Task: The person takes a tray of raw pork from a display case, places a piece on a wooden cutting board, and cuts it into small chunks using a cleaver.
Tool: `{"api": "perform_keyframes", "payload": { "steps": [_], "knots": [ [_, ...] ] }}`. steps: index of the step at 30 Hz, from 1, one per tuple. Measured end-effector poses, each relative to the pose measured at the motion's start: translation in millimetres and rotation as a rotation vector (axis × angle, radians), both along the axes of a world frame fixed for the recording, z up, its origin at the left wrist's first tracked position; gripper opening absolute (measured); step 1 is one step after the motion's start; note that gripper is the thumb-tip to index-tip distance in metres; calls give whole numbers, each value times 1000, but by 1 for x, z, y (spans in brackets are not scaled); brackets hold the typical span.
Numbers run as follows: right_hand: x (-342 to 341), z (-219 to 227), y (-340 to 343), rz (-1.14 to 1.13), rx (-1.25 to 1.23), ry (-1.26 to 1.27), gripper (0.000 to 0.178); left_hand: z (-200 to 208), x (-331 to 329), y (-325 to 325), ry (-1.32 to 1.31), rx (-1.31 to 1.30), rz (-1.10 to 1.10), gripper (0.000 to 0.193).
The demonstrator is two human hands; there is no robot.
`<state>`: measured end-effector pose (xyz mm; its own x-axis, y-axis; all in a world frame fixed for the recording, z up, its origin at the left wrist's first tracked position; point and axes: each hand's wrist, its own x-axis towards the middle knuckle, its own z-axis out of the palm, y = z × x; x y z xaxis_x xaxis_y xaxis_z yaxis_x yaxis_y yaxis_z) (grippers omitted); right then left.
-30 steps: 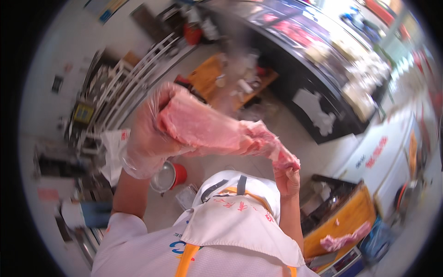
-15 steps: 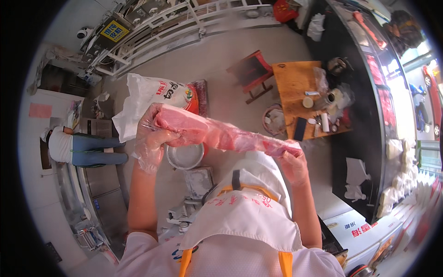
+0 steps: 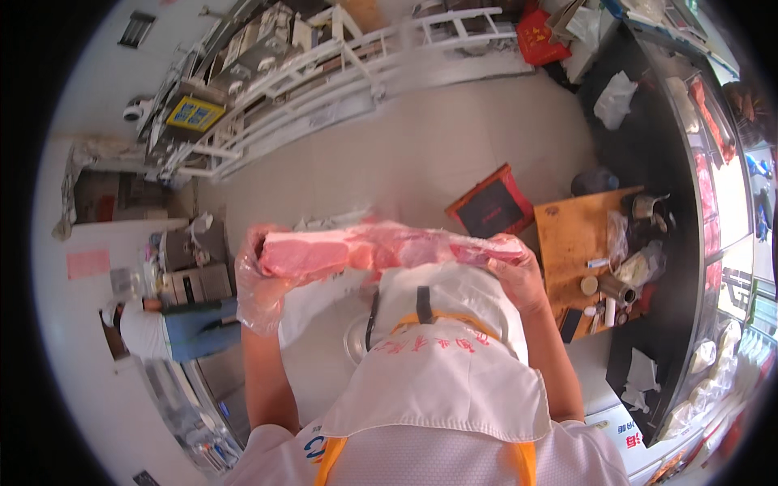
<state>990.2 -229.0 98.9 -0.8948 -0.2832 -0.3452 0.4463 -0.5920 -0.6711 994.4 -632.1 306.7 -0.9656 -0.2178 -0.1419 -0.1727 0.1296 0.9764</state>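
Observation:
A long strip of raw pink meat (image 3: 397, 246) with pale fat is stretched level in front of my chest. My left hand (image 3: 261, 283), in a loose clear plastic glove, grips its thick end. My right hand (image 3: 517, 274) is closed around the thinner end. Below the meat is my white apron (image 3: 438, 381) with yellow straps. Between my left arm and the apron, part of a white bag (image 3: 308, 312) shows, with the rim of a round metal bowl (image 3: 353, 338) beside it; the rest of both is hidden.
A wooden table (image 3: 571, 231) with a thermos and small items stands right, beside a red-and-black chair (image 3: 493, 209). Beyond it runs a black counter (image 3: 673, 275). A white metal frame (image 3: 365, 69) lines the far side. At left, another person (image 3: 150, 330) bends over a work surface.
The meat, which sloped down toward my right hand, is now nearly level, its left end lowered. The view has shifted, so the table and chair appear farther right. Both hands keep their grip.

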Motion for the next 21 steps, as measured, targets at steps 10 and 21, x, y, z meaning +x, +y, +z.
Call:
{"api": "perform_keyframes", "payload": {
  "steps": [10,21],
  "knots": [
    [-245,-30,-63,-331,-9,-163,40,-28,-392,-10,-96,-38,-301,57],
    [-331,11,54,-1067,24,-101,35,-40,-677,258,-91,115,-1025,50]
  ]
}}
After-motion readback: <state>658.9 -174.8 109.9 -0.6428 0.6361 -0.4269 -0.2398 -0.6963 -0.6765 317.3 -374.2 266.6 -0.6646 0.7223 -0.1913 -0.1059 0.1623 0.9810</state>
